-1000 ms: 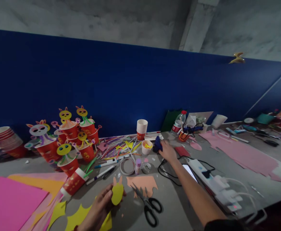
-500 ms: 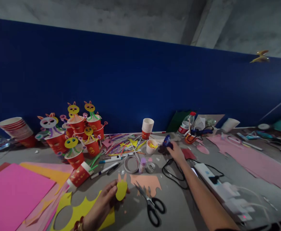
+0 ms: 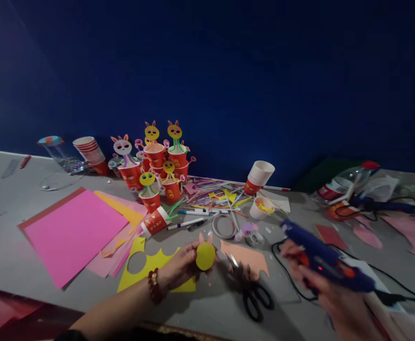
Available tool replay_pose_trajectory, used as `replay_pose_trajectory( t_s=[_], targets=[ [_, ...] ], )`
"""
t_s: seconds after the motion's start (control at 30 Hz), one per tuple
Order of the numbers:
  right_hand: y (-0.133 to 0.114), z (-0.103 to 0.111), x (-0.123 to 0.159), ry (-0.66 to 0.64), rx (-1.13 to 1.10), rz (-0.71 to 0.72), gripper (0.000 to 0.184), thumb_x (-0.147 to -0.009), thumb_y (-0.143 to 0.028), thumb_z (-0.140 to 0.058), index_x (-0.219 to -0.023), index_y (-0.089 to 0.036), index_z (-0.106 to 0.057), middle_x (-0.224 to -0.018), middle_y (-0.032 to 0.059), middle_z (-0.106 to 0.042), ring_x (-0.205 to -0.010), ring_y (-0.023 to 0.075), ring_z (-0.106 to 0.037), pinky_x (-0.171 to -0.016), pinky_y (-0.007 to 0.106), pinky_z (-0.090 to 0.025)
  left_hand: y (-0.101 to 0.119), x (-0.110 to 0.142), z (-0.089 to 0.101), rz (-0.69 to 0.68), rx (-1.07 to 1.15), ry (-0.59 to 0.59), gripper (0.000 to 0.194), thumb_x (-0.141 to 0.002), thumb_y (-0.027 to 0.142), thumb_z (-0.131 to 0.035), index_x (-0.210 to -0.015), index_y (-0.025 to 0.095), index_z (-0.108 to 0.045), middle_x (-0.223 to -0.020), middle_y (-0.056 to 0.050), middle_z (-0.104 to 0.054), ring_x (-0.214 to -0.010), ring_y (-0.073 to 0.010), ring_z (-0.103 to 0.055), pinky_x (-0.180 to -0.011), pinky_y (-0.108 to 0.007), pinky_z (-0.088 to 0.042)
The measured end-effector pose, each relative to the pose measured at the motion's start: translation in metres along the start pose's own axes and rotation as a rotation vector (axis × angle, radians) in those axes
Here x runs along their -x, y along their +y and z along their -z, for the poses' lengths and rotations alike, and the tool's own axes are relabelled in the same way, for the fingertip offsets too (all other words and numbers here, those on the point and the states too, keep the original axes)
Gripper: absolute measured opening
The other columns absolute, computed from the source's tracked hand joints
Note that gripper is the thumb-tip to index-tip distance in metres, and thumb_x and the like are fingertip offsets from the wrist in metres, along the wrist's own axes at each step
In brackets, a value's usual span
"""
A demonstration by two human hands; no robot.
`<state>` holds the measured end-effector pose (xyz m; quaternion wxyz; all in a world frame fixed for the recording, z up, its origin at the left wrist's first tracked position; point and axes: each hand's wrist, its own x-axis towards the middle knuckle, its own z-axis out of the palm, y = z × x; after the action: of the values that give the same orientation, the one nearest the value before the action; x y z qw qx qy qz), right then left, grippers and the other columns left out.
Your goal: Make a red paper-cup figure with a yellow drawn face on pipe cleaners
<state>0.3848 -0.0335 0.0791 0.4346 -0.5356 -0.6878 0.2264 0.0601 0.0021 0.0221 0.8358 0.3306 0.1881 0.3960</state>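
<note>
In my left hand (image 3: pixel 188 265) is a yellow paper cutout (image 3: pixel 205 256), a rounded face with two peach ears at its top, pinched by its edge. A blue glue gun (image 3: pixel 330 258) with a small red light and an orange trigger is gripped by my right hand (image 3: pixel 321 279), slightly blurred. Its nozzle points up and left. Between the hands lie black-handled scissors (image 3: pixel 251 289) on a piece of peach paper (image 3: pixel 248 255). Yellow paper with cut-out holes (image 3: pixel 150 263) is partly covered by my left hand and forearm.
Red paper cups with rabbit figures (image 3: pixel 150 189) stand at the back left, near pink paper sheets (image 3: pixel 75 232). Pipe cleaners (image 3: pixel 210 194), a small cup of yellow scraps (image 3: pixel 261 208) and a tape roll (image 3: pixel 223 225) sit mid-table. A bottle (image 3: pixel 349 180) and black cord (image 3: pixel 281 270) are at right.
My right hand has lifted the glue gun off the table and brought it nearer. The view has turned left and down. My left hand still holds the yellow cutout.
</note>
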Motion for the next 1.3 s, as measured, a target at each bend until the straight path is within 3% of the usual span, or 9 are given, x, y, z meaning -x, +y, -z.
replay_pose_trajectory(
  t_s=[0.07, 0.17, 0.33, 0.73, 1.17, 1.3],
  targets=[
    [-0.018, -0.022, 0.016, -0.081, -0.067, -0.103, 0.021, -0.091, -0.042, -0.060, -0.105, -0.028, -0.068, -0.072, 0.0065, -0.070, -0.047, 0.0205, -0.059, -0.043, 0.034, -0.052, 0.001, 0.001, 0.000, 0.004, 0.016, -0.032, 0.064, -0.072, 0.061, -0.081, -0.113, 0.012, -0.072, -0.102, -0.015, -0.072, -0.079, -0.0191, -0.065, -0.070, -0.027, -0.051],
    [-0.045, -0.042, 0.017, -0.220, 0.009, 0.017, 0.017, -0.086, -0.035, -0.066, -0.099, -0.025, -0.070, -0.085, 0.0077, -0.075, -0.071, 0.0249, -0.071, -0.062, 0.034, -0.060, 0.002, 0.002, 0.000, 0.003, 0.030, -0.086, 0.063, -0.071, 0.059, -0.082, -0.112, 0.012, -0.072, -0.104, -0.014, -0.072, -0.078, -0.0191, -0.065, -0.071, -0.029, -0.052],
    [-0.070, -0.051, 0.001, -0.341, 0.070, 0.130, 0.014, -0.089, -0.028, -0.055, -0.079, -0.023, -0.062, -0.068, 0.0028, -0.068, -0.057, 0.0179, -0.065, -0.054, 0.026, -0.052, 0.004, 0.004, 0.003, 0.001, 0.032, -0.091, 0.058, -0.071, 0.056, -0.083, -0.108, 0.013, -0.072, -0.101, -0.013, -0.073, -0.082, -0.0204, -0.066, -0.074, -0.029, -0.050],
    [-0.055, -0.059, 0.012, -0.233, 0.185, 0.221, 0.007, -0.089, -0.032, -0.059, -0.088, -0.026, -0.057, -0.069, 0.0004, -0.067, -0.058, 0.0177, -0.064, -0.055, 0.027, -0.050, 0.008, 0.004, -0.002, 0.035, 0.001, -0.081, 0.059, -0.064, 0.057, -0.087, -0.101, 0.013, -0.072, -0.086, -0.009, -0.069, -0.077, -0.0190, -0.064, -0.071, -0.029, -0.052],
    [-0.054, -0.059, 0.009, -0.329, 0.204, 0.199, 0.019, -0.091, -0.033, -0.056, -0.076, -0.025, -0.050, -0.063, -0.0009, -0.059, -0.054, 0.0163, -0.058, -0.050, 0.026, -0.043, 0.007, 0.003, 0.000, 0.034, -0.014, -0.093, 0.052, -0.064, 0.057, -0.087, -0.088, 0.015, -0.067, -0.084, -0.007, -0.068, -0.076, -0.0191, -0.064, -0.072, -0.031, -0.054],
    [-0.049, -0.059, 0.012, -0.306, 0.199, 0.200, 0.012, -0.089, -0.032, -0.058, -0.083, -0.025, -0.052, -0.066, -0.0008, -0.061, -0.056, 0.0170, -0.060, -0.054, 0.026, -0.046, 0.009, 0.003, -0.002, 0.044, -0.028, -0.103, 0.054, -0.063, 0.058, -0.088, -0.087, 0.015, -0.066, -0.082, -0.006, -0.068, -0.074, -0.0186, -0.064, -0.070, -0.031, -0.054]
  ],
)
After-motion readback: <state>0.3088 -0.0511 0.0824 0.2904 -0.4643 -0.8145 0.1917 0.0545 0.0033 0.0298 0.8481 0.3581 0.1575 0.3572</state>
